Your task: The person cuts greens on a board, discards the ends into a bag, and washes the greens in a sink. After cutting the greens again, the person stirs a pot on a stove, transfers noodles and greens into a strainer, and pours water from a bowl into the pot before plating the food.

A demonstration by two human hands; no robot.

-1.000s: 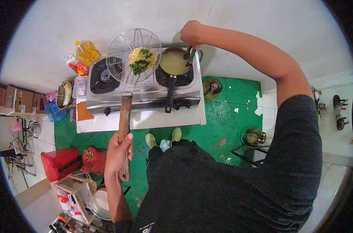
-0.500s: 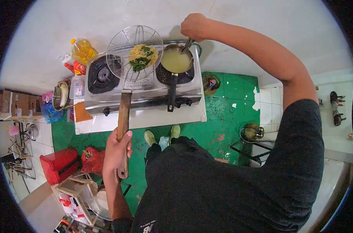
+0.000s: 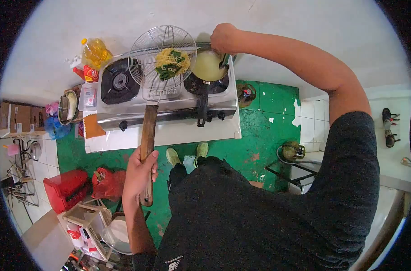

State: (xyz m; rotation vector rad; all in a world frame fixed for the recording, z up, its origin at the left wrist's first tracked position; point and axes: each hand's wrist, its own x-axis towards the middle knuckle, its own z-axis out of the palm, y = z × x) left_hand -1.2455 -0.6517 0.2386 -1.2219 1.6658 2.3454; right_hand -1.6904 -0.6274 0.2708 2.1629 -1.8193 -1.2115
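Observation:
My left hand [image 3: 141, 174] is closed around the wooden handle of a wire skimmer [image 3: 142, 56]. Its round mesh basket hangs over the middle of the stove, holding yellow noodles [image 3: 182, 66] with dark green leaves [image 3: 167, 71]. My right hand [image 3: 224, 38] is in a fist above the far right rim of a small saucepan [image 3: 202, 106]. It grips a slim metal utensil, mostly hidden by the hand. Pale yellowish liquid [image 3: 207, 65] fills the pan, and something dark green [image 3: 224, 61] shows at its right side, below my fist.
The two-burner gas stove [image 3: 110, 113] stands on a white table [image 3: 169, 141] against the wall. Its left burner [image 3: 120, 80] is bare. An oil bottle [image 3: 95, 52], red packets [image 3: 90, 73] and a plastic box [image 3: 89, 96] sit at the left. A red bin [image 3: 66, 190] stands on the green floor.
The skimmer with the noodles has shifted slightly right, closer to the saucepan. My right hand has dipped a little, and dark green now shows at the pan's right side where the metal utensil was visible.

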